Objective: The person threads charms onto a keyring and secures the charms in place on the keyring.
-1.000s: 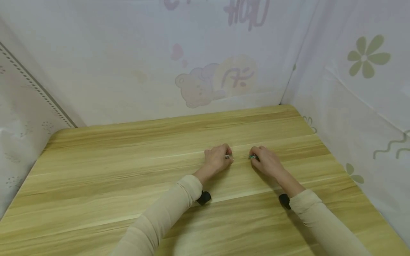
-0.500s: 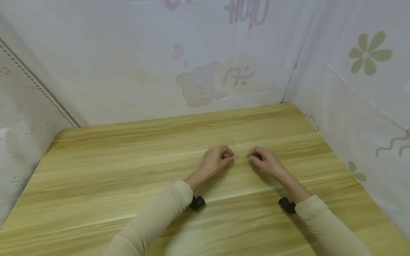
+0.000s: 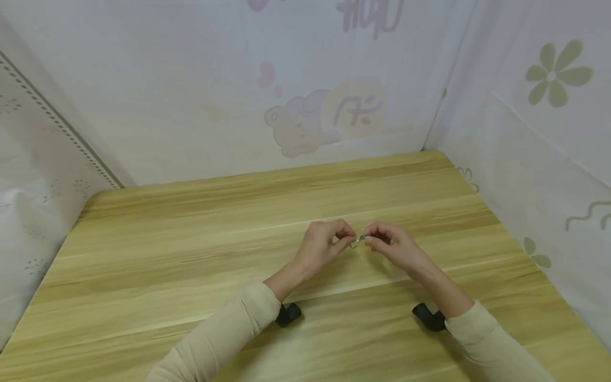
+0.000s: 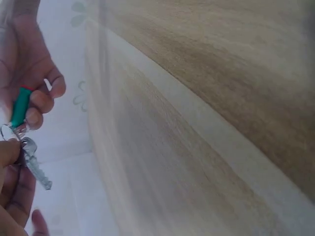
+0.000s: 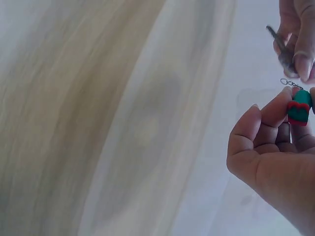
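Observation:
Close together over the table, my left hand point(image 3: 322, 246) and my right hand point(image 3: 398, 248) meet fingertip to fingertip. The left thumb and fingers pinch a metal key ring point(image 4: 6, 132) with a silver key point(image 4: 38, 169) beside it. In the right wrist view that key point(image 5: 281, 51) sticks out from the left fingers. A small green and red keychain charm point(image 5: 299, 109) is pinched by the right thumb and fingers. Its short chain point(image 5: 292, 84) points toward the left hand. Whether chain and ring are linked, I cannot tell.
Under both hands lies a wood-grain table point(image 3: 191, 254). Pale printed cloth point(image 3: 191, 95) hangs behind it and along both sides. A black wrist device point(image 3: 288, 315) sits below the left wrist, and another black device point(image 3: 428, 317) below the right.
Both hands have come closer together, the left moving right and the right moving slightly left. The ring and charm now meet between the fingertips.

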The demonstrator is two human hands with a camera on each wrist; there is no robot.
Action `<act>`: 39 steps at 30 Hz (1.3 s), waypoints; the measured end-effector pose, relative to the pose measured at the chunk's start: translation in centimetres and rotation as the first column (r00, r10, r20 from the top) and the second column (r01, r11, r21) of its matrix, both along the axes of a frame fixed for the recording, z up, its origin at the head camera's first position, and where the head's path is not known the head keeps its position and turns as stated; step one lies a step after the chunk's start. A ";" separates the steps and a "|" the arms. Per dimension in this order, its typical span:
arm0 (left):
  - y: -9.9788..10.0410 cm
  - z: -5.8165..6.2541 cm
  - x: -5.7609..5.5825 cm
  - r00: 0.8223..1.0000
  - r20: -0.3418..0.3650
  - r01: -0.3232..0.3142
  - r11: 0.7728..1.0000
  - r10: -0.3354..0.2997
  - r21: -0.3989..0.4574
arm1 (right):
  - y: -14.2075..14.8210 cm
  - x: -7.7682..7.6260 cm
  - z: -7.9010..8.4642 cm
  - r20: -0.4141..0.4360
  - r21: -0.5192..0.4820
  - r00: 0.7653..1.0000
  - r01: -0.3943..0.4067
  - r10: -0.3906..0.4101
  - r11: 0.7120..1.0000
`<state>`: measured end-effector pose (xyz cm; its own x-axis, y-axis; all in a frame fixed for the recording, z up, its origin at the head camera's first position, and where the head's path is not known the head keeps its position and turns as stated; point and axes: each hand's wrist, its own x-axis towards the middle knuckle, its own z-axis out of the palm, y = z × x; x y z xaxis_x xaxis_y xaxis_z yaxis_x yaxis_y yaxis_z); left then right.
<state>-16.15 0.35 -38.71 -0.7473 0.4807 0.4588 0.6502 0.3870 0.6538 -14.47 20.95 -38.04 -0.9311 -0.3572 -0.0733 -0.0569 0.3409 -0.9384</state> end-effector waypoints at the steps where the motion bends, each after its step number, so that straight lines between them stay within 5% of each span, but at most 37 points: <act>1: 0.0 0.0 0.0 0.999 -0.052 0.000 1.000 0.000 -0.001 | -0.1 0.1 0.1 0.007 -0.010 1.000 -0.003 0.003 1.000; 7: 0.1 0.2 0.4 0.951 -0.306 -0.055 0.997 0.038 -0.049 | -0.4 0.6 0.7 0.025 -0.034 1.000 -0.001 0.002 0.999; 11: 0.2 0.4 0.6 0.915 -0.400 -0.095 0.992 0.056 -0.078 | -0.5 0.8 0.9 0.020 -0.038 1.000 -0.001 0.002 0.999; 19: 0.4 0.5 0.8 0.849 -0.523 -0.159 0.980 0.073 -0.122 | -0.4 1.0 1.2 0.005 -0.054 1.000 -0.020 0.020 0.998; 39: 0.5 0.7 0.8 0.710 -0.703 -0.199 0.966 0.027 -0.164 | -0.1 1.2 1.3 0.055 -0.120 0.996 -0.062 0.069 0.991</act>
<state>-15.33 0.88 -38.02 -0.3166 0.5619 0.7642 0.8266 0.5587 -0.0683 -13.24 20.80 -36.77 -0.9010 -0.4263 -0.0810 -0.0187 0.2247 -0.9742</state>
